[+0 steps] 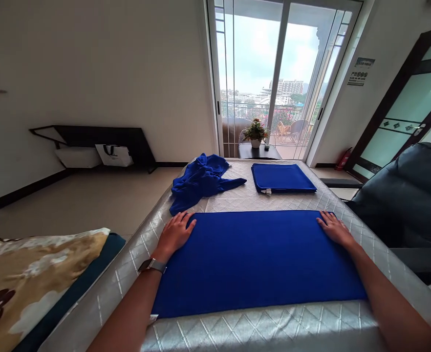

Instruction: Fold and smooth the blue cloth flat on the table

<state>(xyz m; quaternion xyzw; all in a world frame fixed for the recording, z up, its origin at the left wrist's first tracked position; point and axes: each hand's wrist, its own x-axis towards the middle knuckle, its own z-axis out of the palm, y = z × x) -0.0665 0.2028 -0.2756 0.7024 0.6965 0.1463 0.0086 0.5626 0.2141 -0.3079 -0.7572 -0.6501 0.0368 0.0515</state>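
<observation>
A blue cloth (259, 261) lies spread flat in a wide rectangle on the quilted mattress (259, 327). On its far left corner rests my left hand (177, 231), palm down with the fingers stretched out. My right hand (334, 228) lies flat on the far right corner, fingers spread. Beyond the cloth, to the left, sits a crumpled blue cloth (204, 178). A neatly folded blue cloth (283, 177) with a small white label lies at the far right of the mattress. A white tag shows at the near left corner of the spread cloth.
A dark leather chair (413, 195) stands close on the right. At the lower left is a bed with a brown patterned cover (43, 274). A potted plant (255, 133) stands on a small table before the sliding glass door. A black bench (105, 139) lines the left wall.
</observation>
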